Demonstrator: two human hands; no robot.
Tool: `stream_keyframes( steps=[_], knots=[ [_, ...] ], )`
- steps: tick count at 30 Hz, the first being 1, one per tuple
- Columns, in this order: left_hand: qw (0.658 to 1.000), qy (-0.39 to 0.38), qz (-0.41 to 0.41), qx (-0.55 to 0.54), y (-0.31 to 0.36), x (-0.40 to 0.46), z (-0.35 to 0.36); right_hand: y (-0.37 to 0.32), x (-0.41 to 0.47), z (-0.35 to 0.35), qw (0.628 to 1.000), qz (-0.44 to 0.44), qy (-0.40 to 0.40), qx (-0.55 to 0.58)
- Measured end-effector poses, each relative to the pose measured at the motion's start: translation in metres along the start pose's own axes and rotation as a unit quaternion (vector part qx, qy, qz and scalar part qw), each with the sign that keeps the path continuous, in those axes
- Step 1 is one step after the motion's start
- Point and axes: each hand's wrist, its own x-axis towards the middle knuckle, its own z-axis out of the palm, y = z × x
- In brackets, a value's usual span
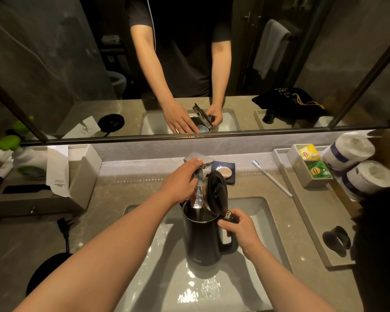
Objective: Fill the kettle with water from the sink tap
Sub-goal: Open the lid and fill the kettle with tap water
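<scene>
A black electric kettle point(200, 242) stands upright in the white sink point(263, 224) with its lid point(215, 192) hinged open. My right hand point(240, 230) grips the kettle's handle at the right. My left hand point(181, 181) rests on the chrome tap point(206, 162), fingers over its lever. A stream of water falls from the tap's spout point(197, 197) into the kettle's open mouth.
The kettle's round base point(43, 275) and its plug point(63, 226) lie on the counter at left. A soap dish point(225, 172) sits behind the tap, a toothbrush point(273, 179) to its right. A tray point(320, 239) with tea bags point(318, 171) and paper rolls point(367, 179) fills the right.
</scene>
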Motion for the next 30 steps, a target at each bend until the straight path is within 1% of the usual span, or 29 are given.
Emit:
stream_keyframes(
  steps=[30],
  knots=[
    [1.0, -0.009, -0.003, -0.012, 0.0008, -0.001, -0.0026, 0.0037, -0.0047, 0.0013, 1.0, -0.002, 0.006, -0.005]
  ],
)
